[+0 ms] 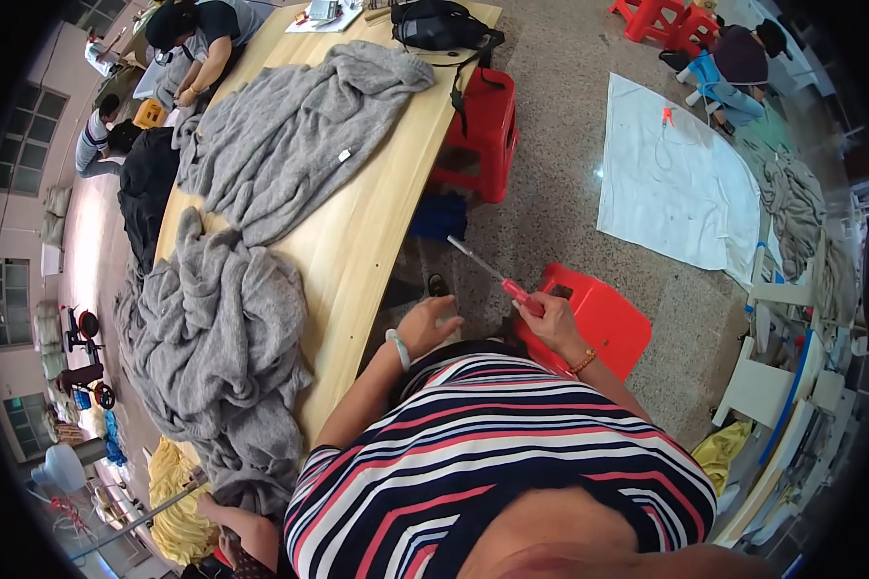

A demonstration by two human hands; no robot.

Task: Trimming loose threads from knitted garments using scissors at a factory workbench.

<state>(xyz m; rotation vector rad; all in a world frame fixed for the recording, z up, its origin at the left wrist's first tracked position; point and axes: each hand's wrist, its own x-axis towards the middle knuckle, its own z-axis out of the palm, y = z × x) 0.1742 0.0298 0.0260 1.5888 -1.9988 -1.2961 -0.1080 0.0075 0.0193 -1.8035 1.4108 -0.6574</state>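
Red-handled screwdriver, as its shape suggests, is in the right grip, held in the air in front of the striped shirt, between the counter and a red plastic stool. That grip is closed around the handle; the left grip is loosely spread, with nothing visible in it. As far as progress can be judged, the tool is in hand but its shaft appears to meet nothing, so no finished result shows, and what is left cannot be told. Gray knit fabric and another gray heap lie on the counter, apart from both hands. Fingers cover the handle's rear, the tip is too fine to make out, the left palm is partly turned away, and a co-worker's arm is cut off at the lower edge.
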